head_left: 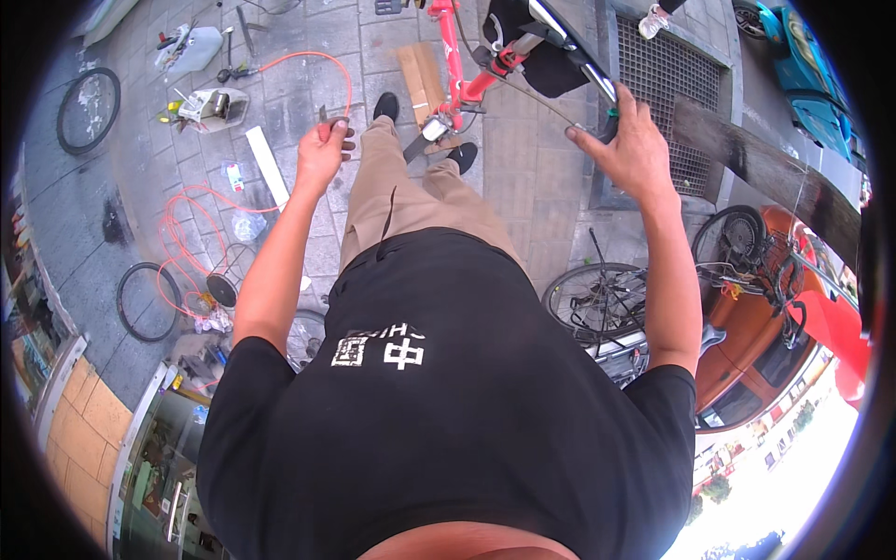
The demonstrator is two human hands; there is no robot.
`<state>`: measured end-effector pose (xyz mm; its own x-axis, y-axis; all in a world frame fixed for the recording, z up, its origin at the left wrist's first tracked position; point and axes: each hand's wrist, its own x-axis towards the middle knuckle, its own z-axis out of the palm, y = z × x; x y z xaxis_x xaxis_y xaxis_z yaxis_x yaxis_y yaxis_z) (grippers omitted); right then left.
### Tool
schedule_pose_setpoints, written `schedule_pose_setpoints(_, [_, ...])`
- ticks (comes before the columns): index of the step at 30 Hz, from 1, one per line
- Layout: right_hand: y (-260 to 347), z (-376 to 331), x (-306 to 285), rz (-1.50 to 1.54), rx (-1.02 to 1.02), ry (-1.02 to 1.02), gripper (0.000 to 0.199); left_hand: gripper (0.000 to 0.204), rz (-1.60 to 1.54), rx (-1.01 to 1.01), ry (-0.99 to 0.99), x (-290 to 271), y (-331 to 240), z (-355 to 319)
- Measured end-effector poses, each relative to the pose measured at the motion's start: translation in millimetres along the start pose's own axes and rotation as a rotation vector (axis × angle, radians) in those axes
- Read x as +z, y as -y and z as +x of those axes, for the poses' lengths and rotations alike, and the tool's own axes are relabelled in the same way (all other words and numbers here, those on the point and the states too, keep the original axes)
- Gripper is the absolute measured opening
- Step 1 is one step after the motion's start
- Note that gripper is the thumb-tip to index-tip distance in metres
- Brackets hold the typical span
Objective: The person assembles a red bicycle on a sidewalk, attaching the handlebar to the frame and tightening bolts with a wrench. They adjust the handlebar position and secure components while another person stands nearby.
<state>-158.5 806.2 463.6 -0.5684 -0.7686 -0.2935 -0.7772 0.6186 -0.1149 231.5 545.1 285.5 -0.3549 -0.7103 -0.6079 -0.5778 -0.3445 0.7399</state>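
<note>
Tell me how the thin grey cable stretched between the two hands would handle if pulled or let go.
The thin grey cable probably goes floppy when released: it looks taut only between the right hand and left hand. Likely light, being so slender. Possibly slippery in bare fingers.

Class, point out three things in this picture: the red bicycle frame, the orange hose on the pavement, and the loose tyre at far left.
red bicycle frame (pixel 455 58), head view, on its upright tube
orange hose (pixel 177 245), head view, on its coiled loops
loose tyre (pixel 88 110), head view, on its rim
</note>
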Motion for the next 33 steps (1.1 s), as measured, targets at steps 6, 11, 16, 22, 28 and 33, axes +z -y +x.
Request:
schedule_pose_setpoints(6, [51.2, -25.4, -3.0, 0.212, 0.11, 0.073, 0.092, 0.043, -0.044, -0.01, 0.356, 18.1, -71.3, -59.9])
schedule_pose_setpoints(11, [96.3, -33.5, -8.1, 0.918, 0.426, 0.16, 0.063, 0.049, -0.165, 0.161, 0.814, 60.4, -109.9, -115.6])
schedule_pose_setpoints(16, [166.3, -25.7, -0.4, 1.533, 0.602, 0.065, 0.034, 0.063, -0.508, 0.273, 0.814, 72.6, -101.6, -143.4])
schedule_pose_setpoints(22, [210.4, 13.1, 45.7, 1.595, 0.437, -0.012, 0.032, 0.054, -0.381, 0.274, 0.551, 35.3, -145.5, -133.8])
schedule_pose_setpoints(28, [113.0, 95.1, -35.3, 0.017, -0.064, -0.151, 0.058, 0.047, -0.407, 0.43, 0.386, -42.0, -154.2, -42.9])
schedule_pose_setpoints(33, [60.5, 130.4, -21.2, -0.055, -0.255, -0.079, 0.065, 0.033, -0.432, 0.42, 0.251, -73.5, -181.3, 21.0])
